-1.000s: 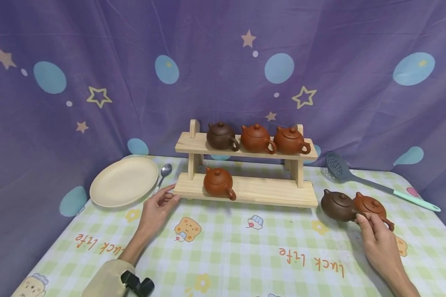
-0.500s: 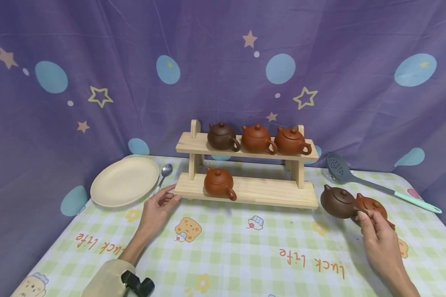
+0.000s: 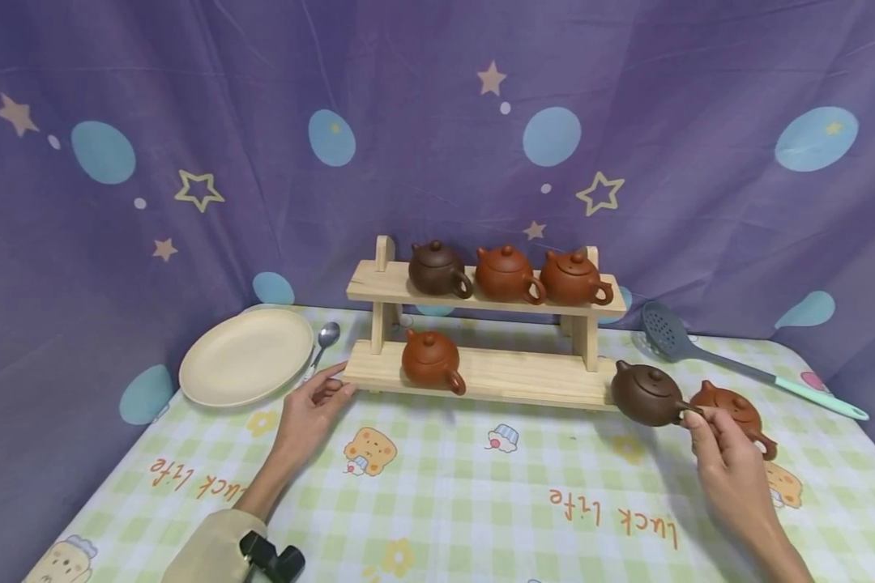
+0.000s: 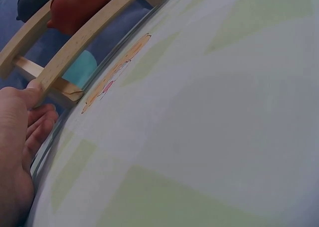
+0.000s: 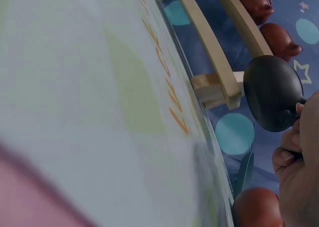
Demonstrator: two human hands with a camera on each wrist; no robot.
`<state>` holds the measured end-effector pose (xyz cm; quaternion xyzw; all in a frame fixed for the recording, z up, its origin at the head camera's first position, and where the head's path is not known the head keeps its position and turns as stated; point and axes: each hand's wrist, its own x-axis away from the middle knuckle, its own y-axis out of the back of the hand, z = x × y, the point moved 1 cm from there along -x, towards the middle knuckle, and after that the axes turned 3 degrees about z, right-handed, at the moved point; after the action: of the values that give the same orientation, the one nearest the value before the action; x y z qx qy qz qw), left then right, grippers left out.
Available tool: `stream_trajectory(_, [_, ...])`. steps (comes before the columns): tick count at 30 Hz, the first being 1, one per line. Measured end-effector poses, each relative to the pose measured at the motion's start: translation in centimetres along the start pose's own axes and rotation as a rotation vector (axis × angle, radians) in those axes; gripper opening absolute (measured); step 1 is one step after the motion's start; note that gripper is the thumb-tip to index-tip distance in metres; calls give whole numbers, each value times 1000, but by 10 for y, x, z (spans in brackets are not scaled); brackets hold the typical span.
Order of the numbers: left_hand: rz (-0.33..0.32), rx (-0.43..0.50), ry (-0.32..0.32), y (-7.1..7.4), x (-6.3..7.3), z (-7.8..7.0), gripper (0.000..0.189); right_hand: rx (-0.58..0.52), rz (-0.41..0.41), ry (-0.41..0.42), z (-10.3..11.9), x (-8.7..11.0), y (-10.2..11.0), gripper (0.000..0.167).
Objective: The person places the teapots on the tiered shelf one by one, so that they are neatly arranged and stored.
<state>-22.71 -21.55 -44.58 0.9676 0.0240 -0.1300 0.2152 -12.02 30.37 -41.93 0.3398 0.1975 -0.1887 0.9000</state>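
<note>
My right hand (image 3: 732,470) pinches a dark brown teapot (image 3: 647,394) by its handle. In the right wrist view this dark teapot (image 5: 273,93) hangs above the table, near the end of the wooden shelf (image 3: 525,372). My left hand (image 3: 312,413) grips the left end of the shelf's lower board, thumb at the edge and fingers curled below. A reddish-brown teapot (image 3: 430,359) stands left of centre on that board. Along the upper board sit a dark brown teapot (image 3: 436,269) and two reddish-brown teapots, one in the middle (image 3: 506,275) and one at the right (image 3: 572,278).
Another reddish-brown teapot (image 3: 729,409) stands on the checked tablecloth (image 3: 467,502), partly behind my right hand. A slotted spatula (image 3: 729,362) lies behind it. On the left are a cream plate (image 3: 246,356) and a spoon (image 3: 326,336). A purple curtain (image 3: 423,146) hangs behind.
My right hand has raised the dark teapot a little and moved it left, to overlap the shelf's right end in the head view. The left hand keeps its place.
</note>
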Motion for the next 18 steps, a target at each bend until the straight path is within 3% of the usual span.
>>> stream_trajectory(18, [2,-9,5,0,0,-1,47,-73,25,70,16,-6,-22,7])
